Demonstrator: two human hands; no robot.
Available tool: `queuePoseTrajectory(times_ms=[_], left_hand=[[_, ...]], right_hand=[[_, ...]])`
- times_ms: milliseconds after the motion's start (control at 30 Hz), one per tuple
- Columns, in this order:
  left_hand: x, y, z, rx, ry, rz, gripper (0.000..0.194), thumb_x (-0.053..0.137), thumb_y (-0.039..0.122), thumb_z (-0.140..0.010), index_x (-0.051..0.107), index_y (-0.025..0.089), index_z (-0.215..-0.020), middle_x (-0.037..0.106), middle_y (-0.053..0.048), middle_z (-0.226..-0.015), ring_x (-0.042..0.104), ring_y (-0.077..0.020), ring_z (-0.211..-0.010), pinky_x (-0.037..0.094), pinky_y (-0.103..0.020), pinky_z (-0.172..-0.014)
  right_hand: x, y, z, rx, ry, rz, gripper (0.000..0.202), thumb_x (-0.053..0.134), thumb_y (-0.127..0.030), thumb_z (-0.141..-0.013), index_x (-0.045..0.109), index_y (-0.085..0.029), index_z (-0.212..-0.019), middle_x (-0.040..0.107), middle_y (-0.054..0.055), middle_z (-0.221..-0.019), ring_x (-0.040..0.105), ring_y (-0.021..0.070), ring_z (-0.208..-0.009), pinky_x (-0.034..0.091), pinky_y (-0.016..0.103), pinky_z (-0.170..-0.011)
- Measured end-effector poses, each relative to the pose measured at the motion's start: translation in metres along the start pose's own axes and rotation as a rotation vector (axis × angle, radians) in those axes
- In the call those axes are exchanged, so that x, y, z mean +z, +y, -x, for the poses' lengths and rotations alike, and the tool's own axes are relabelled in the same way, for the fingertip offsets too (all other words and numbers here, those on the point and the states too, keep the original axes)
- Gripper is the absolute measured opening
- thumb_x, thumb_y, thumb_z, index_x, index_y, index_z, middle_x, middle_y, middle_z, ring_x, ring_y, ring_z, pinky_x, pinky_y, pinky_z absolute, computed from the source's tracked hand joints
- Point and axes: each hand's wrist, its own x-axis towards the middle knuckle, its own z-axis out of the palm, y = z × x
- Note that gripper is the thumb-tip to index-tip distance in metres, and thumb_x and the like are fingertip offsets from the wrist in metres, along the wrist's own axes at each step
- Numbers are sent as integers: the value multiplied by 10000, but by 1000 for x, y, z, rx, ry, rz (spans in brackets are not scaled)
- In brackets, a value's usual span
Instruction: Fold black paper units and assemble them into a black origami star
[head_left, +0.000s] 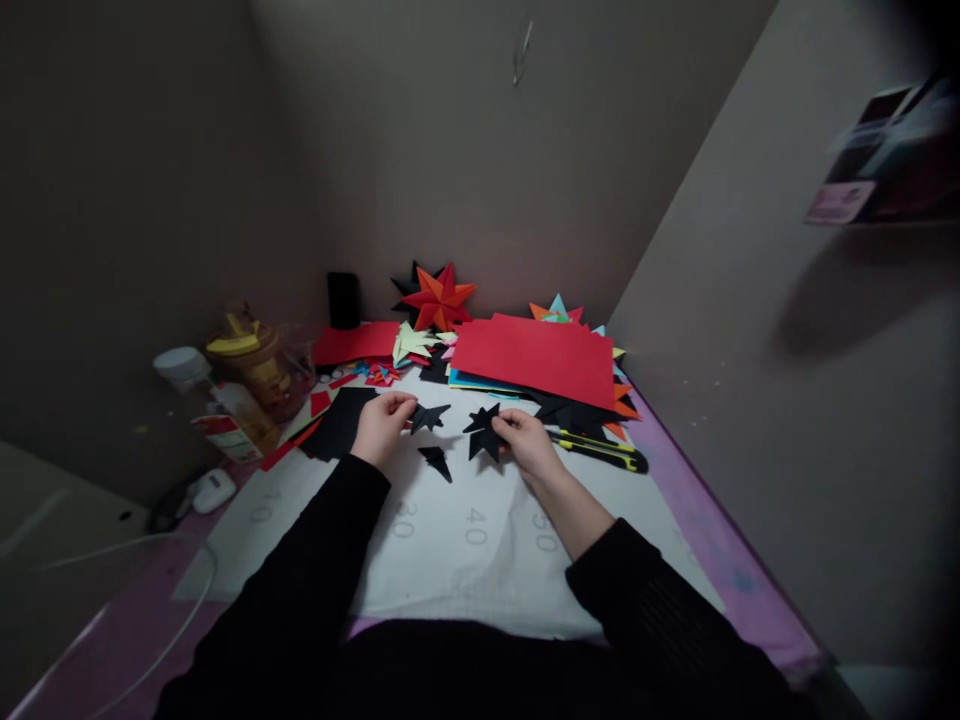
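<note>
Between thumb and fingers, my left hand (384, 425) pinches a black folded-paper piece (430, 417) with pointed tips. My right hand (525, 438) grips a larger black paper star piece (484, 436) by its right side. A gap separates the two pieces, which are both held above the white sheet (450, 570). Below and between them lies a small black folded-paper point (436, 462) on the sheet. Dark sheets of black paper (341, 425) are beside my left hand. A yellow and black utility knife (600, 450) rests right of my right hand.
Red paper (536, 355) is stacked at the back, with a red and orange paper star (441, 298) behind it. A white-capped bottle (217, 400) and a yellow-lidded jar (251, 360) stand at left. A white earphone case (212, 490) and a cable (206, 590) lie near the left edge.
</note>
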Motion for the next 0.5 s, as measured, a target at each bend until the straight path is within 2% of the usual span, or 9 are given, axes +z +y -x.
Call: queuePoseTrajectory(times_ms=[100,167,300,333,367,433,467,500], left_hand=[[-5,-5,-5,17,-33,-15,252,620,314,-656,629,128,-825,644,-54,-748,595,-157,-660,496,-290,-614],[-8,-6,-7,78,-17,-122,208,582,268,-680,639,143,-836,648,-66,-801,607,-185,-739,500,-328,-684],[-1,-4,0,324,155,-411,195,588,210,-668,660,176,-846,605,-99,-1049,537,-247,-1029,429,-377,-880],[5,-2,4,346,119,-422,214,594,233,-678,656,178,-876,593,-102,-1077,531,-246,-1040,434,-369,-869],[11,-1,8,333,15,-400,237,592,270,-698,648,178,-909,610,-97,-1030,561,-230,-975,459,-348,-808],[23,0,17,206,-272,-305,275,587,333,-719,628,171,-937,640,-49,-784,597,-174,-715,478,-291,-640],[27,1,20,150,-336,-263,267,593,353,-715,623,163,-900,617,-23,-678,575,-150,-612,459,-262,-566],[30,1,21,101,-338,-219,241,593,362,-712,613,153,-829,593,-8,-616,550,-131,-550,436,-239,-518]], right_hand=[[3,0,3,6,-23,27,259,636,-364,-628,590,-158,-777,549,-23,-543,443,80,-406,336,193,-375],[6,-2,5,9,-21,25,265,620,-346,-629,590,-159,-814,561,-19,-562,471,89,-427,355,194,-388],[12,-9,11,27,-27,-49,309,626,-298,-604,515,-197,-874,577,-37,-620,534,113,-492,409,212,-442],[14,-10,12,25,-45,-50,312,632,-292,-604,495,-205,-870,573,-45,-619,537,114,-497,415,218,-456],[16,-11,14,11,-66,-34,303,636,-289,-607,481,-209,-855,563,-54,-601,531,113,-492,416,221,-467],[20,-11,18,-45,-111,42,250,641,-294,-626,484,-200,-796,526,-67,-536,500,104,-473,397,218,-479],[20,-11,19,-80,-127,90,222,642,-300,-635,493,-192,-760,503,-70,-505,478,98,-461,378,214,-478],[20,-10,19,-113,-134,132,203,642,-306,-644,503,-186,-729,483,-72,-484,454,91,-450,358,210,-474]])
